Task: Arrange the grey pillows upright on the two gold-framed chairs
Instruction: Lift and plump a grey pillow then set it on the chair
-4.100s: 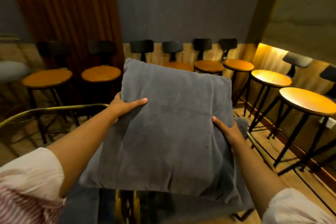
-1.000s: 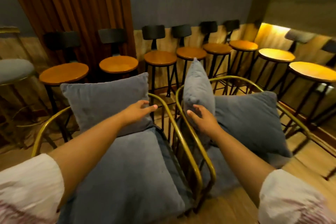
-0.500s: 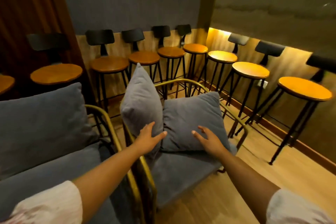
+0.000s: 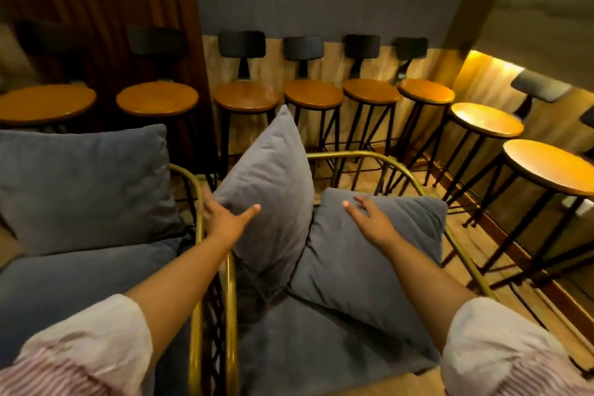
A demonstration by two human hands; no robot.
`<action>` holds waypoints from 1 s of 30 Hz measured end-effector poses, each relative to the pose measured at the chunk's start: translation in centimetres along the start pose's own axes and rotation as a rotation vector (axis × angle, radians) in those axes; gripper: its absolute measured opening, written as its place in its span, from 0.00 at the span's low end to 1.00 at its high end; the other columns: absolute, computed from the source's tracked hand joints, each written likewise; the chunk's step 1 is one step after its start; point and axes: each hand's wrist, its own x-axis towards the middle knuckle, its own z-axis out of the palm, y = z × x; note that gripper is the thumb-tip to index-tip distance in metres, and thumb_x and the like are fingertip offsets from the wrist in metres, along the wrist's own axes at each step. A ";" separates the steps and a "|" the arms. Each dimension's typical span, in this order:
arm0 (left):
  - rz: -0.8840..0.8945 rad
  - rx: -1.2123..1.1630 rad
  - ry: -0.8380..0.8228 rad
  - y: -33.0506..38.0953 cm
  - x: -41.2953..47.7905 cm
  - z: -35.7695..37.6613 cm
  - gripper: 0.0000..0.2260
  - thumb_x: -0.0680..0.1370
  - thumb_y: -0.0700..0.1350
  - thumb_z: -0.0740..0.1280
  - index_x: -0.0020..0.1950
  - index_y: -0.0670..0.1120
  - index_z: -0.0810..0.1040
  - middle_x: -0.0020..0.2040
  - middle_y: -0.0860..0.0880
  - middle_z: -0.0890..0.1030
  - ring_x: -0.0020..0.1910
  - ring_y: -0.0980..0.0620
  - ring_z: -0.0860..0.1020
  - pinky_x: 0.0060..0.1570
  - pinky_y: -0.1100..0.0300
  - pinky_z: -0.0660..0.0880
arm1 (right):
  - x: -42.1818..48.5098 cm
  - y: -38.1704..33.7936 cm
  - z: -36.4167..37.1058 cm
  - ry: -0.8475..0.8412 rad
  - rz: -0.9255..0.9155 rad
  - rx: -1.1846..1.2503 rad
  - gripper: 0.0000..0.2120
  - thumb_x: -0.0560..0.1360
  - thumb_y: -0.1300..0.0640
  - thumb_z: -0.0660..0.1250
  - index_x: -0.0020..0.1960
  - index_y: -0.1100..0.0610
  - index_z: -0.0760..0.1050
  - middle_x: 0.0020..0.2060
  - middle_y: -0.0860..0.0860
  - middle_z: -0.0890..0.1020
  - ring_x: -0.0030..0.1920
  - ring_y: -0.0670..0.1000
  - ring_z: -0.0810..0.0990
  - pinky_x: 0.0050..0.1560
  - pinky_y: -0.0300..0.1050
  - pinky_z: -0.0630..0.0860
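Observation:
Two gold-framed chairs stand side by side, both with grey seat cushions. On the left chair (image 4: pixel 180 170) one grey pillow (image 4: pixel 83 183) stands upright against the back. The right chair (image 4: pixel 363 156) holds two grey pillows. One is a tilted pillow (image 4: pixel 273 190) standing on a corner by the left armrest. My left hand (image 4: pixel 228 219) grips its lower left edge, thumb in front and fingers behind. The other, a reclined pillow (image 4: pixel 379 267), leans back on the seat. My right hand (image 4: pixel 369 219) lies on its top edge with fingers spread.
A row of bar stools (image 4: pixel 313 95) with round wooden seats and black backs lines the back wall and continues along the right wall (image 4: pixel 551 167). Their black legs stand close behind and to the right of the right chair. The floor is wood.
My left hand has gone from resting on the tilted pillow to gripping its edge. My right hand has slid up to the top edge of the reclined pillow. The view has swung slightly left.

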 end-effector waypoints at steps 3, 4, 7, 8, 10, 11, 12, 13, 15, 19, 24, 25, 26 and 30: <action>-0.202 -0.305 0.006 -0.8 3.3 1.0 0.60 0.60 0.51 0.80 0.78 0.50 0.41 0.79 0.41 0.48 0.76 0.39 0.56 0.73 0.44 0.59 | 5.1 -1.2 1.3 -0.020 -0.013 0.031 0.30 0.78 0.43 0.60 0.74 0.56 0.59 0.74 0.56 0.65 0.73 0.57 0.64 0.68 0.51 0.64; -0.246 -0.342 0.014 -1.1 4.0 1.4 0.62 0.57 0.55 0.80 0.78 0.50 0.41 0.79 0.41 0.50 0.76 0.40 0.57 0.73 0.45 0.59 | 6.8 -1.5 1.8 -0.032 -0.017 0.034 0.30 0.77 0.43 0.60 0.74 0.56 0.60 0.73 0.56 0.66 0.72 0.57 0.65 0.68 0.51 0.65; -0.240 -0.311 0.203 -2.1 5.2 2.8 0.55 0.64 0.55 0.78 0.79 0.46 0.44 0.79 0.44 0.54 0.77 0.45 0.58 0.75 0.53 0.57 | 11.1 -2.0 3.4 -0.072 -0.005 0.054 0.31 0.77 0.43 0.61 0.74 0.57 0.60 0.70 0.57 0.70 0.70 0.57 0.68 0.64 0.48 0.67; -0.263 -0.345 0.257 -1.9 5.6 3.4 0.54 0.65 0.53 0.77 0.79 0.47 0.44 0.79 0.43 0.53 0.77 0.45 0.57 0.74 0.54 0.55 | 12.6 -2.1 3.9 -0.081 0.006 0.059 0.31 0.77 0.43 0.60 0.75 0.57 0.60 0.70 0.57 0.70 0.70 0.57 0.68 0.64 0.47 0.67; -0.331 -0.525 0.327 -1.1 6.7 4.3 0.56 0.62 0.48 0.80 0.78 0.53 0.43 0.79 0.42 0.48 0.76 0.43 0.57 0.74 0.49 0.56 | 15.4 -2.5 5.0 -0.108 0.027 0.078 0.31 0.77 0.42 0.61 0.74 0.56 0.60 0.71 0.57 0.68 0.70 0.57 0.67 0.64 0.48 0.66; -0.336 -0.616 0.353 -0.8 7.2 4.6 0.59 0.58 0.49 0.81 0.77 0.57 0.44 0.79 0.42 0.47 0.76 0.42 0.58 0.73 0.46 0.58 | 16.6 -2.5 5.4 -0.119 0.033 0.094 0.31 0.76 0.42 0.61 0.74 0.56 0.61 0.72 0.57 0.68 0.71 0.57 0.67 0.66 0.49 0.66; -0.330 -0.683 0.380 -0.8 7.8 4.9 0.63 0.51 0.52 0.83 0.75 0.59 0.45 0.79 0.42 0.48 0.75 0.42 0.60 0.73 0.43 0.59 | 18.0 -2.8 5.9 -0.134 0.039 0.111 0.31 0.76 0.41 0.62 0.74 0.56 0.61 0.72 0.57 0.67 0.71 0.57 0.67 0.67 0.50 0.66; -0.327 -0.730 0.392 -1.1 8.5 5.0 0.66 0.44 0.57 0.82 0.74 0.61 0.47 0.79 0.43 0.49 0.74 0.42 0.60 0.72 0.42 0.60 | 19.4 -3.1 6.3 -0.147 0.040 0.118 0.32 0.75 0.41 0.62 0.73 0.56 0.62 0.72 0.57 0.68 0.71 0.57 0.67 0.68 0.52 0.67; -0.312 -0.726 0.410 -1.7 9.5 4.9 0.66 0.43 0.59 0.82 0.73 0.60 0.47 0.78 0.43 0.52 0.74 0.42 0.62 0.72 0.42 0.60 | 22.8 -3.7 7.4 -0.169 0.037 0.106 0.33 0.75 0.40 0.63 0.73 0.56 0.62 0.72 0.56 0.68 0.70 0.57 0.68 0.69 0.53 0.67; -0.297 -0.477 0.488 -3.7 11.3 5.5 0.55 0.61 0.43 0.80 0.76 0.53 0.45 0.76 0.40 0.59 0.73 0.43 0.64 0.72 0.47 0.61 | 29.4 -5.8 9.3 -0.268 -0.019 0.112 0.33 0.76 0.42 0.62 0.75 0.57 0.59 0.73 0.54 0.65 0.72 0.56 0.65 0.69 0.50 0.64; -0.276 -0.461 0.621 -4.8 12.5 6.2 0.56 0.62 0.41 0.80 0.76 0.55 0.43 0.75 0.39 0.61 0.72 0.43 0.66 0.70 0.49 0.63 | 35.1 -8.2 11.2 -0.332 -0.127 0.193 0.43 0.67 0.35 0.69 0.76 0.50 0.57 0.73 0.52 0.67 0.71 0.56 0.67 0.69 0.49 0.65; -0.274 -0.481 0.676 -4.7 12.7 6.7 0.56 0.62 0.40 0.80 0.76 0.55 0.43 0.75 0.39 0.62 0.72 0.43 0.66 0.70 0.49 0.63 | 36.2 -8.3 11.7 -0.351 -0.136 0.193 0.48 0.62 0.31 0.70 0.75 0.48 0.58 0.72 0.51 0.68 0.70 0.56 0.69 0.70 0.52 0.67; -0.274 -0.502 0.729 -4.9 12.8 7.2 0.56 0.62 0.39 0.80 0.77 0.54 0.43 0.75 0.39 0.62 0.72 0.44 0.66 0.70 0.51 0.63 | 37.1 -8.2 12.0 -0.371 -0.137 0.195 0.51 0.59 0.30 0.71 0.75 0.47 0.57 0.72 0.51 0.68 0.70 0.56 0.70 0.69 0.54 0.68; -0.216 -0.494 0.877 -5.8 13.8 9.4 0.53 0.63 0.37 0.79 0.77 0.47 0.48 0.75 0.42 0.63 0.71 0.52 0.66 0.64 0.70 0.62 | 40.6 -7.0 13.1 -0.461 -0.134 0.154 0.46 0.67 0.39 0.71 0.77 0.47 0.50 0.75 0.52 0.63 0.72 0.58 0.65 0.69 0.55 0.65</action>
